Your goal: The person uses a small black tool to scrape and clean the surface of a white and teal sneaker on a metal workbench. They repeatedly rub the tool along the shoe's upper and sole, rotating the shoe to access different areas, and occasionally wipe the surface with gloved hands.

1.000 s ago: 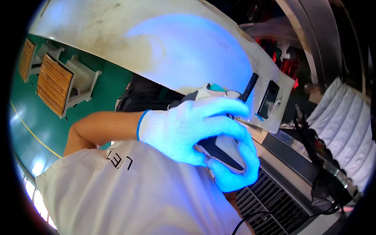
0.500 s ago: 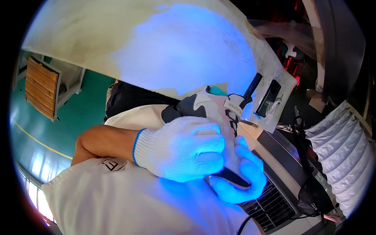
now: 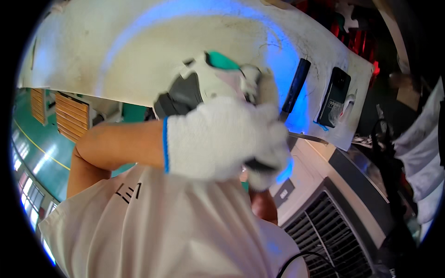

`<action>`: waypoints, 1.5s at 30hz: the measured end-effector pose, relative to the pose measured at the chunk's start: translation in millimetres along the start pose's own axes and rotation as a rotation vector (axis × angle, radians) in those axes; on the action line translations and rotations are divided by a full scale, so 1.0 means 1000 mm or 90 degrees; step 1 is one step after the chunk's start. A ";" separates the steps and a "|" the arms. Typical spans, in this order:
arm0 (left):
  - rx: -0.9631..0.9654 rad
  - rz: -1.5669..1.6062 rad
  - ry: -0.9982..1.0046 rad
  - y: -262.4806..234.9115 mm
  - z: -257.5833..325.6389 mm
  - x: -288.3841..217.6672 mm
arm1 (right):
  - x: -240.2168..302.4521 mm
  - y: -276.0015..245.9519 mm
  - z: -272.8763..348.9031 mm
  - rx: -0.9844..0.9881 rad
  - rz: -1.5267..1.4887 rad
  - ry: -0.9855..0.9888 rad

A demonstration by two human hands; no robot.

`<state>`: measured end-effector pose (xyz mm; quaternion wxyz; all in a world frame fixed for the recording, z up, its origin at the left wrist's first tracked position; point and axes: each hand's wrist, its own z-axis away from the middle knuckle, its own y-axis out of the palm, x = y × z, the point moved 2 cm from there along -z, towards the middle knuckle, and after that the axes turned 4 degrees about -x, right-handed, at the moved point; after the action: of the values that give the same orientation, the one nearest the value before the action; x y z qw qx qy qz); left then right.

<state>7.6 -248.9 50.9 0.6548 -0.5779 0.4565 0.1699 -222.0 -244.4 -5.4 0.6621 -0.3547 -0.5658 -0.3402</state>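
Note:
A grey and white sneaker [image 3: 222, 83] with a green patch and dark grey heel area is held above the near edge of the table, slightly blurred. My left hand [image 3: 211, 139], in a white knitted glove with a blue cuff, is closed over the near side of the sneaker and hides much of it. My right hand [image 3: 273, 139], also gloved in white, wraps the sneaker's toe end from the right; its fingers are smeared by motion. The dark toe sole [image 3: 259, 165] shows between the two gloves.
On the pale table [image 3: 139, 60], a black-handled tool [image 3: 296, 85] and a dark phone [image 3: 334, 97] lie to the right. A grilled machine [image 3: 327, 227] stands below them, near a white pleated duct [image 3: 417, 153]. Slatted wooden racks [image 3: 72, 116] stand left on the green floor.
Both hands and the sneaker sit higher in the picture, and the view has shifted. The blue light has mostly left the gloves and now forms an arc on the table.

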 end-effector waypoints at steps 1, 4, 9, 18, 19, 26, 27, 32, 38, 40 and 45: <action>0.048 -0.058 -0.045 0.006 -0.003 0.005 | -0.005 0.000 -0.008 0.002 0.002 -0.005; 0.058 -0.136 -0.042 -0.007 -0.010 -0.002 | -0.003 0.002 -0.024 -0.041 0.144 -0.182; 0.056 -0.167 -0.024 -0.011 -0.003 0.002 | -0.009 0.005 -0.034 -0.043 0.118 -0.260; -0.139 -0.415 -0.146 -0.017 0.090 -0.016 | -0.016 0.006 -0.030 -0.074 0.112 -0.288; -0.112 -0.402 -0.199 -0.016 0.092 -0.015 | -0.019 0.005 -0.032 -0.066 0.111 -0.321; -0.136 -0.478 0.006 -0.002 0.054 -0.001 | -0.015 0.004 -0.035 -0.005 0.086 -0.217; -0.139 -0.458 0.023 -0.005 0.050 0.003 | -0.016 0.002 -0.035 -0.005 0.098 -0.222; -0.060 -0.342 -0.102 -0.019 0.042 0.009 | -0.013 0.000 -0.037 -0.002 0.194 -0.272; -0.018 -0.291 -0.135 -0.028 0.035 0.009 | -0.007 0.005 -0.038 -0.027 0.182 -0.271; -0.020 -0.284 -0.120 -0.030 0.034 0.011 | -0.002 0.004 -0.037 -0.012 0.191 -0.265; -0.039 -0.277 -0.135 -0.032 0.025 0.012 | 0.010 -0.001 -0.042 0.039 0.146 -0.164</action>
<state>47.6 -238.3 58.4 0.7024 -0.6612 0.2447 0.0982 -200.2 -281.8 0.5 0.6290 -0.4372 -0.6118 -0.1972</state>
